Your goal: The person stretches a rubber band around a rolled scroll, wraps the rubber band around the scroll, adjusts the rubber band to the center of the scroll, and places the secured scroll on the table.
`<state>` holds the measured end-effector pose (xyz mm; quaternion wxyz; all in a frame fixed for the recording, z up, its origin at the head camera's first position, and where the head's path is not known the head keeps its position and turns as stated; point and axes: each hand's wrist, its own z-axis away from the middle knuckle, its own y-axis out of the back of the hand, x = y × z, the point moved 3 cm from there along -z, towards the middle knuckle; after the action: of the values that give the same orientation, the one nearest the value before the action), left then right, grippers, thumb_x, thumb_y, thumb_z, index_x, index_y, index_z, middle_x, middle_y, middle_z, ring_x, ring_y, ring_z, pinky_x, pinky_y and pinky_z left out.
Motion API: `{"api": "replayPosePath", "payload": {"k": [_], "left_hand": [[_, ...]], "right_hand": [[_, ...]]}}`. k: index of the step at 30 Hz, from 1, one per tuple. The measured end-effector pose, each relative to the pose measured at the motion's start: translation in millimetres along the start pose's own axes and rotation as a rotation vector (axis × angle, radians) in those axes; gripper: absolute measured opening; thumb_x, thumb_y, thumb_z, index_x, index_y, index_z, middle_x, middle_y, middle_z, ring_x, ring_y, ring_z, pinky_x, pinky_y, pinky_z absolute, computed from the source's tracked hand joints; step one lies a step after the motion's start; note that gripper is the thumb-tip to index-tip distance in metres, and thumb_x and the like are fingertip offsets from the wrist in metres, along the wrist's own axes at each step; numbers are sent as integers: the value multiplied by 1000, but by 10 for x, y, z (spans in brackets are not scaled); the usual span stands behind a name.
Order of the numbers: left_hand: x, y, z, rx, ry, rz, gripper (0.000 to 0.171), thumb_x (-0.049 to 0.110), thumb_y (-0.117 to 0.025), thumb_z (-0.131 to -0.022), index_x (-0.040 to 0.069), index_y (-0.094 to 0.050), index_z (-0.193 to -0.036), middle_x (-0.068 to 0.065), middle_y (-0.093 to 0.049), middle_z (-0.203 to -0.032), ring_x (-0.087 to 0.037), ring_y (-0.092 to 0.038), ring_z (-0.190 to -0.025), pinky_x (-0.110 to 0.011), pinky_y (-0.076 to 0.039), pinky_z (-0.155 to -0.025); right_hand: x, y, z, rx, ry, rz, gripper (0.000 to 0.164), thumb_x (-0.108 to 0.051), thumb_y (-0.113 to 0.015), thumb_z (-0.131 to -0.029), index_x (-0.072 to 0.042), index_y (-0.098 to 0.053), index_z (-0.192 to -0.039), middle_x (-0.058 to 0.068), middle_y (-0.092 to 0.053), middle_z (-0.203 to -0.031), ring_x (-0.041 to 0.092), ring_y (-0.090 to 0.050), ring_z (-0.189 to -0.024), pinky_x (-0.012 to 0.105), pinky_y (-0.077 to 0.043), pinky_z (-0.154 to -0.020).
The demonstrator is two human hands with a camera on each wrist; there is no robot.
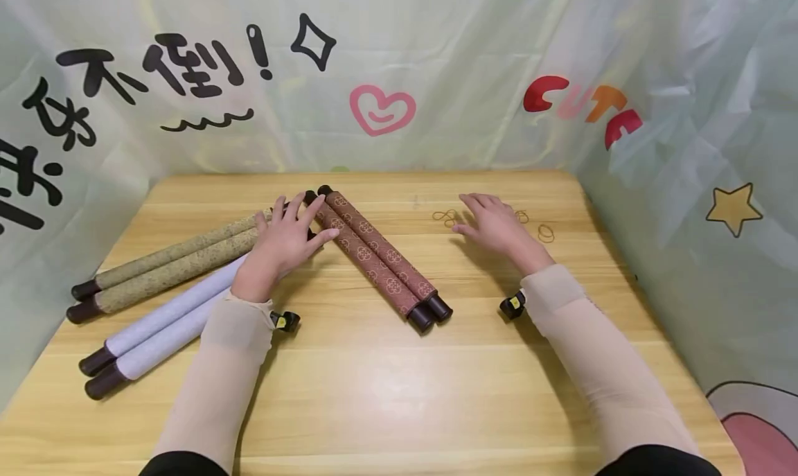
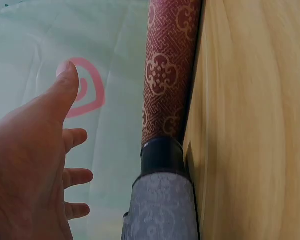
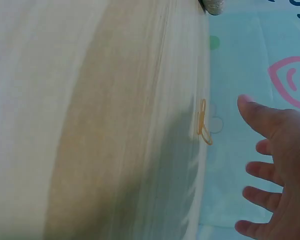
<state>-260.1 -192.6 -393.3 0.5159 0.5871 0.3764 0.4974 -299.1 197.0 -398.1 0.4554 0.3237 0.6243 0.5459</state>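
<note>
My left hand (image 1: pixel 280 244), fingers spread, hovers over the upper ends of the rolled scrolls and grips nothing. Nearest to it is a maroon scroll (image 1: pixel 374 254) with gold flower patterns and dark end caps, lying diagonally as two rolls. Partly hidden beneath that hand and forearm are a pale lavender scroll (image 1: pixel 168 323) and an olive-gold scroll (image 1: pixel 181 258). My right hand (image 1: pixel 495 226) is held above the table with its fingers extended and nothing in them. Thin tan rubber bands (image 1: pixel 546 226) lie around it; the right wrist view shows one band (image 3: pixel 203 115) apart from the fingers.
A light wood-grain table (image 1: pixel 399 400) carries everything. Its back and sides are enclosed by a pale printed cloth (image 1: pixel 461 60) with a heart, lettering and a star. A small black wrist camera (image 1: pixel 285 321) sits at the left cuff, another camera (image 1: pixel 512 305) at the right.
</note>
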Motion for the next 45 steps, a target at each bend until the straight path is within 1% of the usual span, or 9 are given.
{"api": "replayPosePath", "payload": {"k": [6,15,21,25,28,32,35,39,45], "left_hand": [[82,15,-60,6,-29,39,88,83,-23,-85,38,-2,-157,-14,-4,-163,-46,6,-145,-76,7,-103],[224,-20,-107,36,-80,40,88,82,-26,-86,34,-9,-158,-14,-12,-162,-43,1,-146,-75,6,-105],[370,-75,-120,10,-119,24,87,81,-27,-86,35,-10,-158,-10,-11,-162,-42,-3,-146,-71,5,-108],[474,-121,-130,-8,-159,21,86,80,-28,-86,36,-10,-158,-10,-12,-162,-42,-2,-146,-70,9,-107],[546,-163,-129,-21,-191,13,87,80,-27,-86,34,-11,-158,-11,-14,-162,-42,-2,-146,-71,7,-107],[622,-211,-124,-29,-222,-16,87,80,-25,-86,33,-11,-158,-10,-15,-162,-41,-6,-146,-71,-1,-109],[665,-236,-130,-19,-241,-32,86,80,-24,-87,33,-12,-158,-9,-15,-162,-40,-8,-146,-71,-5,-109],[727,-258,-151,-10,-261,-20,86,79,-26,-87,31,-16,-158,-9,-17,-161,-41,-10,-146,-71,-6,-109],[853,-277,-212,-38,-272,-11,85,79,-28,-88,33,-14,-158,-8,-14,-162,-39,-5,-147,-70,-4,-110]], "right_hand": [[-19,-29,-47,-3,3,-9,70,-45,-60,-95,-7,-37,-149,22,-37,-150,45,-32,-136,62,-23,-111],[-72,-140,-94,-19,25,-25,61,-38,-61,-96,-6,-45,-145,22,-43,-145,43,-39,-132,58,-27,-111],[-145,-158,-84,-5,45,-32,58,-38,-61,-96,-6,-49,-142,21,-48,-141,42,-45,-128,57,-31,-109],[-226,-139,-90,3,71,-17,55,-36,-61,-96,-4,-51,-140,22,-52,-137,42,-49,-124,55,-35,-107],[-260,-144,-101,1,69,-9,53,-34,-62,-96,-3,-52,-138,22,-54,-135,41,-51,-122,55,-36,-106],[-271,-170,-112,-3,49,0,50,-32,-62,-97,-2,-53,-136,21,-56,-132,40,-53,-120,53,-37,-106],[-275,-183,-126,8,45,13,44,-28,-62,-97,0,-57,-131,21,-59,-127,39,-55,-116,52,-39,-105],[-274,-202,-165,37,53,26,33,-23,-64,-96,0,-64,-120,16,-65,-113,35,-60,-106,49,-44,-99],[-246,-236,-214,36,50,44,22,-20,-62,-96,-2,-67,-109,12,-67,-100,30,-63,-96,46,-49,-92]]}}
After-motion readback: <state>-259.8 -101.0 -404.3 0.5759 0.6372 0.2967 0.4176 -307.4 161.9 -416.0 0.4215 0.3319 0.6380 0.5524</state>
